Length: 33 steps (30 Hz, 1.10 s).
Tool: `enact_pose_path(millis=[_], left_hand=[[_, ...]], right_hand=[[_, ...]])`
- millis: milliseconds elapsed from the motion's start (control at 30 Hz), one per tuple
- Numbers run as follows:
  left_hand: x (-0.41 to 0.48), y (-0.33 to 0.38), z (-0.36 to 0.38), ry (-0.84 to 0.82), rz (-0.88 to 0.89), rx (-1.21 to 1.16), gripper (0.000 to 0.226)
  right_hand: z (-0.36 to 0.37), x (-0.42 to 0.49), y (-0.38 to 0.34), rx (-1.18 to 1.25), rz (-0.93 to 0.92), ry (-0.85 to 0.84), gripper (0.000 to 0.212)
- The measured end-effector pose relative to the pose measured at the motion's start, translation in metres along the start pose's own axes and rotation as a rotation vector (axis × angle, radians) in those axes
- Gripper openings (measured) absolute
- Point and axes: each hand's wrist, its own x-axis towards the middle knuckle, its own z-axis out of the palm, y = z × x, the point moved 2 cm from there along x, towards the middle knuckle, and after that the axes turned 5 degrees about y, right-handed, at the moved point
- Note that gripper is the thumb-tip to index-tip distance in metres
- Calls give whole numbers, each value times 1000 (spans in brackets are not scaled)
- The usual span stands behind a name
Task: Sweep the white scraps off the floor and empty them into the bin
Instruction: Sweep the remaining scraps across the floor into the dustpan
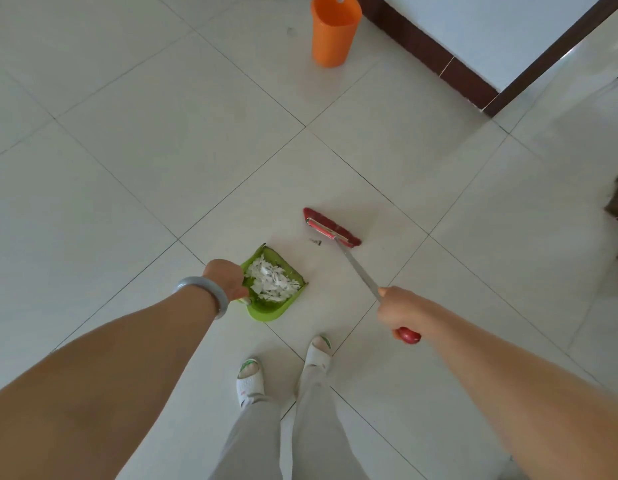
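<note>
Pale floor tiles (134, 140) spread under you, with the orange bin (333, 31) standing well apart near the dark skirting (435, 60). Your left hand (226, 278) has its fingers wrapped tight on the handle of the green dustpan (276, 306), and the white scraps (271, 280) lie heaped in the pan just beside those knuckles. Your right hand (397, 311) is clenched round the handle of the red broom (330, 228), whose head rests on the tiles beyond the pan. One small dark bit (315, 242) lies beside the bristles.
</note>
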Motion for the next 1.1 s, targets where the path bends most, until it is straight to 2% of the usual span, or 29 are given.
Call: enact_pose_path(millis=[100, 167, 300, 467, 600, 833, 900, 967, 1100], left_hand=[[3, 2, 1, -7, 13, 35, 50], [4, 7, 0, -4, 12, 51, 49], [2, 8, -7, 18, 21, 31, 48], [1, 3, -7, 21, 15, 11, 47], [2, 3, -6, 21, 15, 22, 47], [6, 1, -6, 8, -1, 1, 48], [6, -1, -7, 5, -2, -2, 48], [6, -1, -8, 10, -6, -8, 49], [3, 0, -8, 16, -6, -14, 49]], right_hand=[[37, -27, -9, 14, -89, -132, 54], [45, -42, 4, 136, -86, -218, 52], [20, -59, 41, 362, -6, -170, 61], [-2, -53, 32, 255, -31, -41, 63], [-11, -21, 11, 128, -23, -8, 68], [23, -12, -19, 101, -39, -87, 70], [34, -24, -17, 140, -53, -149, 70], [36, -39, -12, 217, -63, -218, 57], [36, -59, 5, 326, -47, -224, 60]])
